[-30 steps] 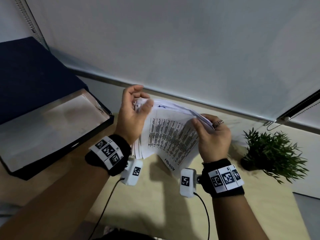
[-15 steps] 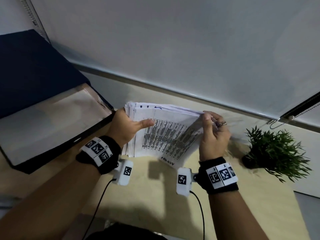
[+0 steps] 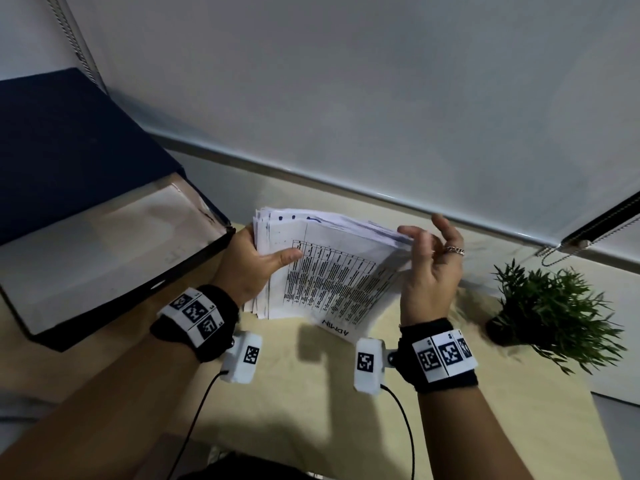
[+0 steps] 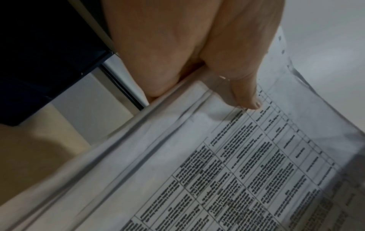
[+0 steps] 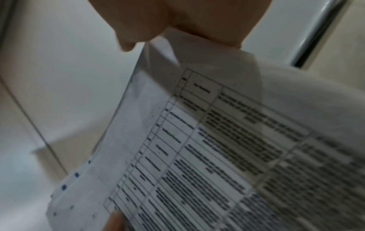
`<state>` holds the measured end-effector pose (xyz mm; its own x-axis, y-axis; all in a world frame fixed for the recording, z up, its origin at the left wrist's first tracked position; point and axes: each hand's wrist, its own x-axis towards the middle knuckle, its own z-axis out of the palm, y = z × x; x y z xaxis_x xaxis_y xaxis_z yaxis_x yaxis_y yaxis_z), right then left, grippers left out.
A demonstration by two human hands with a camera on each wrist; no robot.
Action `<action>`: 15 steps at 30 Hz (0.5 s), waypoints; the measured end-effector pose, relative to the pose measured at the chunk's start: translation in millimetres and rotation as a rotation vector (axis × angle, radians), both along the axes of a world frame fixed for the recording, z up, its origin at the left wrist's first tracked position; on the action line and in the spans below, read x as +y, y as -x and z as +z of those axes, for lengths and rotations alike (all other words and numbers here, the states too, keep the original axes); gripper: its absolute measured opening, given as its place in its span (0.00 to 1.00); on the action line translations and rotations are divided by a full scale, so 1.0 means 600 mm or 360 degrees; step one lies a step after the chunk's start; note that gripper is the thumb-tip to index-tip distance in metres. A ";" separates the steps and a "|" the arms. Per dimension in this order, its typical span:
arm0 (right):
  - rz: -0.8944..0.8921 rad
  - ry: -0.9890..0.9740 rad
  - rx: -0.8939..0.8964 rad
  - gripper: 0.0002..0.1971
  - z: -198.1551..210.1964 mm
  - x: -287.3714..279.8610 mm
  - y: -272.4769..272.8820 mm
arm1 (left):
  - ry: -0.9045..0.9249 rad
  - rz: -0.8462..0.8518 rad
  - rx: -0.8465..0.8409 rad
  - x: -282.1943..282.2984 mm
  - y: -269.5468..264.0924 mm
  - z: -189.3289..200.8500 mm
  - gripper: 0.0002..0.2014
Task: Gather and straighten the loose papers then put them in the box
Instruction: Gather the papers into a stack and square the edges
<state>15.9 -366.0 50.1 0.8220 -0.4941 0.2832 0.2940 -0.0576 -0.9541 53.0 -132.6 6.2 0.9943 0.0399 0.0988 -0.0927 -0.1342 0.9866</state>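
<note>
Both hands work one bundle: the left hand (image 3: 249, 271) clamps the left edge of the stack of papers (image 3: 332, 271), thumb laid across the printed top sheet and fingers hidden behind, while the right hand (image 3: 429, 271) stands at the opposite edge with fingers spread and mostly straight, fingertips brushing the upper right corner without closing on it. The stack hangs between the two, lifted off the wooden table (image 3: 311, 393), and the open box (image 3: 104, 258) lies just left of the left hand. Its sheets are fanned and the one marked ADMIN pokes out skewed at the bottom, so squaring them likely wants a loosened left grip and a tap of the lower edge on the table, the right palm nudging strays inward. From the left wrist, stepped layers of sheet edges show under the thumb; the right-wrist view, blurred, reveals blue-dotted pages behind the table-printed sheet. A potted plant (image 3: 554, 306) sits beyond the right hand.
</note>
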 end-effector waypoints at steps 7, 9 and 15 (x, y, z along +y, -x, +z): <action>0.0100 0.0212 0.0152 0.13 -0.025 -0.027 0.002 | -0.0012 0.0150 -0.0041 -0.003 0.003 0.005 0.09; 0.0095 0.0221 0.0081 0.13 -0.024 -0.035 0.009 | -0.0073 0.0160 -0.0140 -0.005 0.005 0.013 0.09; 0.0239 0.0189 0.0312 0.19 -0.042 -0.012 0.017 | -0.0001 -0.0084 -0.0016 -0.017 0.015 -0.002 0.09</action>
<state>5.9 -373.3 25.1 0.9285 -0.3352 0.1600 0.1182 -0.1419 -0.9828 44.3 -142.8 4.8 0.9940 -0.0126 0.1090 -0.1097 -0.1297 0.9855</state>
